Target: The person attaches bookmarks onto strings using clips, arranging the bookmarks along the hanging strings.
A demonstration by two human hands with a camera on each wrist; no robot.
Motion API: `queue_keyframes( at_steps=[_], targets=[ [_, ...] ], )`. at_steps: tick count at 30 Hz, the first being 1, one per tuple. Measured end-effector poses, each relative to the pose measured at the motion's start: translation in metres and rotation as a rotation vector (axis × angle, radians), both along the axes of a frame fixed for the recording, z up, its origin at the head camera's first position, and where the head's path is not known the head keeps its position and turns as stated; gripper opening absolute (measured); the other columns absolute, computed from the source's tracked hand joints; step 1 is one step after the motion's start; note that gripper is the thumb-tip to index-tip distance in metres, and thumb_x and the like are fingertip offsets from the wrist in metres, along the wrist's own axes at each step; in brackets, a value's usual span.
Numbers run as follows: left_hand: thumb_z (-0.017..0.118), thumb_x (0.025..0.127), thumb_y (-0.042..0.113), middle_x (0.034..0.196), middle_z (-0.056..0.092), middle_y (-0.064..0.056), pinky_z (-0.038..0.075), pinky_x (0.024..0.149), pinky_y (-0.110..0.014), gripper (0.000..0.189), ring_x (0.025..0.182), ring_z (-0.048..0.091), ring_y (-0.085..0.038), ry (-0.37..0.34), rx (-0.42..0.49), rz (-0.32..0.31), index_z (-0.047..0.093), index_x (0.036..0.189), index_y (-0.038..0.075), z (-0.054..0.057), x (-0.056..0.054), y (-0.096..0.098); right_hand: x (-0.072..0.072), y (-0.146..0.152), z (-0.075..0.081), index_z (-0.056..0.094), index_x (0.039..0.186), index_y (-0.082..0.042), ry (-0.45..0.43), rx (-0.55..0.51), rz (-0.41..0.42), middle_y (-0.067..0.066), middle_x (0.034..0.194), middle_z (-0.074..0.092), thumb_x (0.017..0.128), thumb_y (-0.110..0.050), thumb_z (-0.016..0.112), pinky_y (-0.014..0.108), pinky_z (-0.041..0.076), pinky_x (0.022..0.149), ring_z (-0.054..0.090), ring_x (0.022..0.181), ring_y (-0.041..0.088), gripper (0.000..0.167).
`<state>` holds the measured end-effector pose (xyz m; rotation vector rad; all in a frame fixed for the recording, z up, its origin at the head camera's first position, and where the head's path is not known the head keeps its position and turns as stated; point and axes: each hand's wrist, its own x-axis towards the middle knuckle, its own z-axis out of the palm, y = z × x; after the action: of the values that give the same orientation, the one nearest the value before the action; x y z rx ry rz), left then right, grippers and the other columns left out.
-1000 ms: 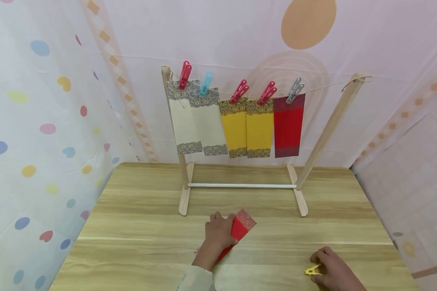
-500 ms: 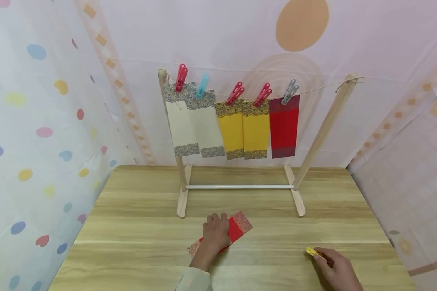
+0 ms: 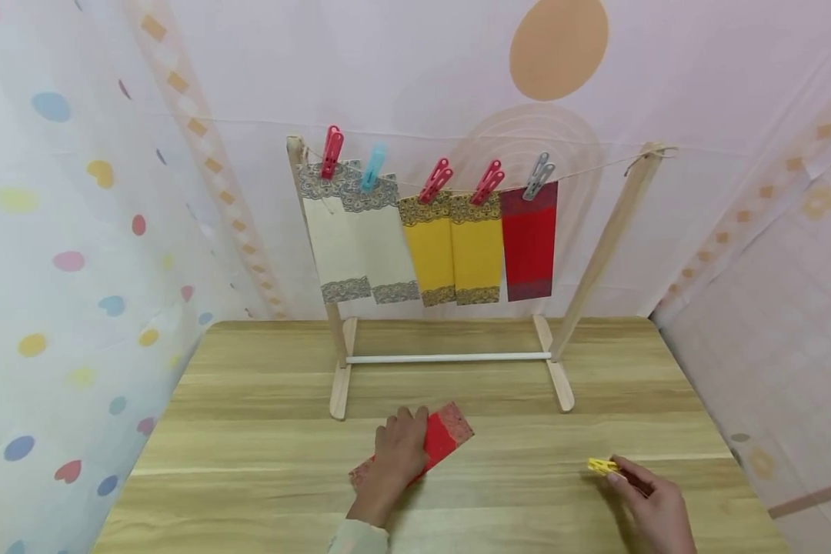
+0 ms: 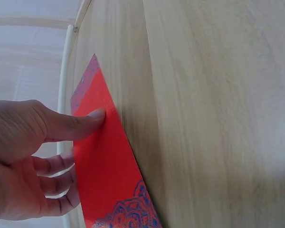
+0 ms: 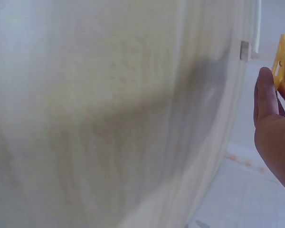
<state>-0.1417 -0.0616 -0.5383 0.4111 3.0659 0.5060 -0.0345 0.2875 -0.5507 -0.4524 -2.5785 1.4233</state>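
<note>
A red card [image 3: 442, 438] with patterned bands at both ends is in my left hand [image 3: 399, 448], low over the table. In the left wrist view the thumb lies on the front of the card and the other fingers reach behind it, pinching it. My right hand [image 3: 654, 498] pinches a yellow clothespin [image 3: 599, 465] between thumb and fingertips, at the right of the table. The right wrist view shows only part of this clothespin at its right edge.
Behind the hands stands a wooden rack with a string [image 3: 595, 171] between its posts. Clipped to it are two cream cards [image 3: 377, 246], two yellow cards [image 3: 476, 250] and a red hanging card [image 3: 529, 242], with several clothespins. A white rod [image 3: 450, 358] joins the rack's feet.
My left hand has turned the red card to a flatter slant. The right hand has rotated and moved slightly up, and the clothespin now points left from its fingertips. The head view has shifted slightly.
</note>
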Motion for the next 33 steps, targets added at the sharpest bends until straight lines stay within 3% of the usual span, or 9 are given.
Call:
queue_keyframes(
  at_steps=[4, 9, 13, 17, 21, 26, 33],
  targets=[
    [0.075, 0.078, -0.004, 0.083, 0.054, -0.012, 0.049, 0.058, -0.044, 0.034, 0.069, 0.056, -0.028, 0.02, 0.011, -0.008, 0.064, 0.109, 0.005, 0.002, -0.003, -0.003, -0.002, 0.007, 0.002, 0.063, 0.123, 0.016, 0.076, 0.061, 0.027, 0.031, 0.121, 0.065, 0.097, -0.001, 0.066, 0.007, 0.049, 0.073, 0.061, 0.093, -0.009, 0.031],
    [0.074, 0.08, -0.003, 0.082, 0.057, -0.006, 0.049, 0.057, -0.04, 0.03, 0.068, 0.054, -0.02, -0.002, 0.06, -0.028, 0.069, 0.107, 0.009, 0.008, -0.01, -0.007, -0.007, 0.011, 0.008, 0.067, 0.117, 0.015, 0.156, 0.066, -0.004, 0.025, 0.11, 0.071, 0.093, 0.003, 0.069, 0.01, 0.051, 0.069, 0.059, 0.086, -0.014, 0.027],
    [0.072, 0.084, -0.002, 0.08, 0.06, -0.003, 0.049, 0.056, -0.036, 0.027, 0.067, 0.055, -0.017, -0.026, 0.096, -0.07, 0.066, 0.109, 0.009, 0.015, -0.015, -0.008, -0.011, 0.012, 0.016, 0.071, 0.11, 0.014, 0.217, 0.03, -0.07, -0.005, 0.095, 0.076, 0.089, 0.002, 0.075, 0.01, 0.051, 0.065, 0.061, 0.08, -0.015, 0.025],
    [0.07, 0.09, 0.003, 0.079, 0.063, -0.003, 0.047, 0.054, -0.035, 0.029, 0.065, 0.055, -0.017, -0.048, 0.109, -0.094, 0.061, 0.116, 0.011, 0.02, -0.018, -0.01, -0.015, 0.014, 0.027, 0.072, 0.105, 0.014, 0.263, -0.024, -0.132, -0.03, 0.085, 0.067, 0.086, 0.003, 0.078, 0.009, 0.051, 0.064, 0.064, 0.076, -0.014, 0.022],
    [0.068, 0.093, 0.007, 0.076, 0.061, -0.002, 0.046, 0.051, -0.033, 0.03, 0.061, 0.053, -0.016, -0.077, 0.149, -0.101, 0.056, 0.12, 0.012, 0.024, -0.019, -0.01, -0.02, 0.016, 0.036, 0.073, 0.097, 0.017, 0.363, -0.03, -0.146, -0.028, 0.079, 0.068, 0.083, 0.013, 0.076, 0.009, 0.051, 0.063, 0.066, 0.072, -0.01, 0.015],
    [0.065, 0.097, 0.007, 0.069, 0.053, 0.001, 0.041, 0.048, -0.03, 0.03, 0.055, 0.048, -0.014, -0.074, 0.249, -0.125, 0.053, 0.124, 0.011, 0.03, -0.023, -0.007, -0.029, 0.019, 0.049, 0.069, 0.096, 0.022, 0.47, -0.034, -0.101, -0.023, 0.079, 0.069, 0.082, 0.022, 0.07, 0.01, 0.052, 0.064, 0.068, 0.068, -0.007, 0.014],
    [0.063, 0.099, 0.009, 0.075, 0.057, 0.003, 0.042, 0.051, -0.028, 0.03, 0.059, 0.05, -0.012, -0.071, 0.359, -0.15, 0.053, 0.128, 0.011, 0.044, -0.031, 0.003, -0.039, 0.027, 0.076, 0.071, 0.095, 0.019, 0.468, 0.013, -0.122, -0.027, 0.076, 0.067, 0.08, 0.019, 0.074, 0.008, 0.05, 0.06, 0.066, 0.067, -0.01, 0.015]
  ],
)
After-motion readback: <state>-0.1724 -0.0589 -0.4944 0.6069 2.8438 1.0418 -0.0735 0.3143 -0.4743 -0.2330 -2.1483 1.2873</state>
